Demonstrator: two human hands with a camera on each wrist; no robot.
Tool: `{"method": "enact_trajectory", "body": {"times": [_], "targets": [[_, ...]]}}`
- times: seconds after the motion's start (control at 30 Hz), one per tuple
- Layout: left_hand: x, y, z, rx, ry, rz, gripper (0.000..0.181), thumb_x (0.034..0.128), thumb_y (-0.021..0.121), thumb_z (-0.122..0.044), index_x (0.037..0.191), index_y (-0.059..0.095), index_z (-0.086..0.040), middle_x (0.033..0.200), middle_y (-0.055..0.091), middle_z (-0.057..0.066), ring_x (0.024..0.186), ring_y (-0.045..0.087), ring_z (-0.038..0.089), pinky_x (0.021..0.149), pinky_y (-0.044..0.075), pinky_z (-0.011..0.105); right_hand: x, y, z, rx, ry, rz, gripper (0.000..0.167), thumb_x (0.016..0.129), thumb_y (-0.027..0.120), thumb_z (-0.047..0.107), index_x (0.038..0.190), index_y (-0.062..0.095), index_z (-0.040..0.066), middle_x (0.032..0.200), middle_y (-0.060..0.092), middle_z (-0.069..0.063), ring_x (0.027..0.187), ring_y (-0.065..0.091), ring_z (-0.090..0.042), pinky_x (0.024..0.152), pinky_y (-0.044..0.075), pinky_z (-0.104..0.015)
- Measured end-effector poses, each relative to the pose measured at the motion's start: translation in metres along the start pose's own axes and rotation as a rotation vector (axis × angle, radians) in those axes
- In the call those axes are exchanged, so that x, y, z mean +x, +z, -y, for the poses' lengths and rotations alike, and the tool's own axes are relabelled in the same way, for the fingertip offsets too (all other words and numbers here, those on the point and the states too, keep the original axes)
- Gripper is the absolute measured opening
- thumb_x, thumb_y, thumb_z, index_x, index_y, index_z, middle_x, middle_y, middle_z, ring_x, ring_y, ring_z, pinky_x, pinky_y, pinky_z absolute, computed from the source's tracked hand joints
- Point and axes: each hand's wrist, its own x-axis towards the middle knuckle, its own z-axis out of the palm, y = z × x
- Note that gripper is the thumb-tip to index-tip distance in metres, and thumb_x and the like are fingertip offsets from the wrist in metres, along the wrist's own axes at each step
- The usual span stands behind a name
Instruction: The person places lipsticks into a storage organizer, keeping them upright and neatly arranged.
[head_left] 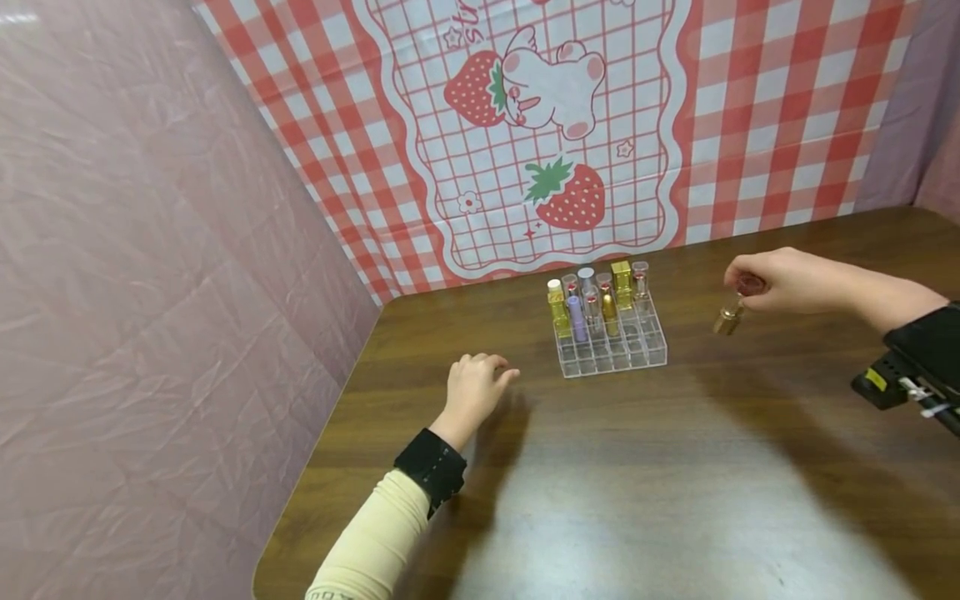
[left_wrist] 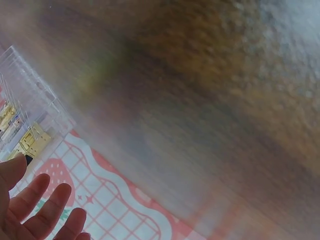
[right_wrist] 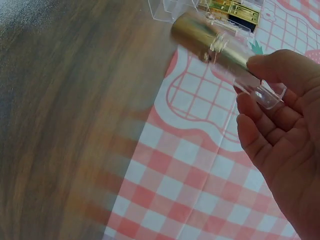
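Note:
My right hand [head_left: 783, 281] pinches a lipstick [head_left: 727, 320] with a gold base and a clear cap, held above the table to the right of the organizer. In the right wrist view the thumb and fingers grip the clear cap end, and the gold end [right_wrist: 192, 36] points away from the palm. A clear acrylic organizer [head_left: 613, 360] stands near the back of the table, with several lipsticks in its rear slots, among them a lilac tube [head_left: 576, 319] and a square gold one [head_left: 622, 284]. Left of the organizer, my left hand [head_left: 474, 387] hovers or rests with loose fingers, holding nothing.
The brown wooden table [head_left: 615, 475] carries the organizer, whose front slots hold no tubes. Behind it hangs a red-and-white checked cloth [head_left: 757, 125] with strawberries. A pink wrinkled curtain [head_left: 150, 292] borders the left side.

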Motion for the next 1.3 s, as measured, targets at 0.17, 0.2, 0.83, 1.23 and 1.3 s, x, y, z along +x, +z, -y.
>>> {"method": "enact_trajectory", "body": {"times": [0.17, 0.2, 0.83, 1.23, 1.3], "targets": [[0.001, 0.000, 0.001, 0.001, 0.001, 0.003, 0.024, 0.0825, 0.065, -0.036, 0.091, 0.072, -0.015, 0.087, 0.069, 0.001, 0.072, 0.056, 0.021, 0.064, 0.042, 0.032, 0.002, 0.001, 0.002, 0.010, 0.015, 0.012, 0.020, 0.076, 0.065, 0.000, 0.095, 0.060, 0.005, 0.079, 0.058, 0.001, 0.069, 0.049, -0.006, 0.060, 0.044, -0.026], [0.001, 0.000, 0.001, 0.000, 0.000, 0.001, 0.024, 0.0823, 0.065, -0.036, 0.091, 0.072, -0.015, 0.087, 0.069, 0.001, 0.072, 0.057, 0.021, 0.064, 0.042, 0.033, 0.003, 0.002, 0.002, 0.011, 0.015, 0.016, 0.021, 0.076, 0.065, 0.000, 0.096, 0.061, 0.004, 0.081, 0.059, 0.001, 0.071, 0.050, -0.006, 0.061, 0.045, -0.026], [0.002, 0.001, 0.002, -0.015, 0.021, -0.022, 0.022, 0.0813, 0.067, -0.034, 0.088, 0.072, -0.014, 0.084, 0.070, 0.002, 0.070, 0.057, 0.022, 0.063, 0.042, 0.033, 0.056, 0.002, 0.027, -0.039, -0.108, 0.010, 0.033, 0.084, 0.061, 0.002, 0.117, 0.059, -0.003, 0.081, 0.050, -0.005, 0.067, 0.039, -0.014, 0.058, 0.034, -0.029], [0.005, 0.004, 0.007, -0.015, 0.011, -0.013, 0.022, 0.0820, 0.066, -0.035, 0.088, 0.072, -0.014, 0.085, 0.070, 0.001, 0.072, 0.057, 0.022, 0.065, 0.043, 0.033, 0.093, 0.038, 0.046, 0.002, -0.233, -0.014, 0.035, 0.083, 0.056, -0.008, 0.118, 0.057, -0.006, 0.082, 0.044, -0.010, 0.065, 0.033, -0.014, 0.057, 0.030, -0.027], [0.006, 0.004, 0.009, -0.010, 0.010, -0.016, 0.022, 0.0819, 0.066, -0.035, 0.089, 0.072, -0.015, 0.085, 0.070, 0.001, 0.072, 0.057, 0.022, 0.065, 0.043, 0.033, 0.097, 0.041, 0.047, -0.002, -0.245, -0.013, 0.036, 0.083, 0.055, -0.010, 0.118, 0.057, -0.005, 0.081, 0.043, -0.010, 0.066, 0.033, -0.015, 0.057, 0.029, -0.027]]}}
